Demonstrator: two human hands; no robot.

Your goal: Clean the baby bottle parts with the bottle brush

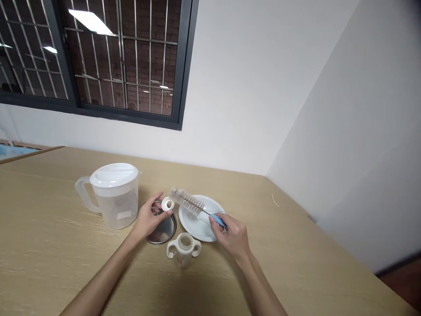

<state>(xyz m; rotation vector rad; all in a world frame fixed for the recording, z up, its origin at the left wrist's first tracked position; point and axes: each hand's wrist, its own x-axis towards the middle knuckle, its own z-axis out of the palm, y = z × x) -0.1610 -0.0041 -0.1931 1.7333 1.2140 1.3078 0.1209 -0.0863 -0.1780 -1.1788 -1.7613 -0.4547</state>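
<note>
My left hand [151,215] grips a small white bottle collar [167,204] with a round hole, above a shiny metal tray [162,229]. In my right hand [232,235] is a bottle brush [192,204], held by its blue handle. The pale bristles point left over a white plate [206,235], with the tip close to the collar. Nearest to me, a baby bottle [184,250] with two side handles stands upright, its mouth uncovered. Something thin and pale on the plate is partly hidden by the brush.
A translucent pitcher [118,204] with a white lid stands left of my left hand. A thin strand [275,201] lies on the wooden table [296,263] at the right. Behind it are a white wall [237,109] and a barred window [125,57].
</note>
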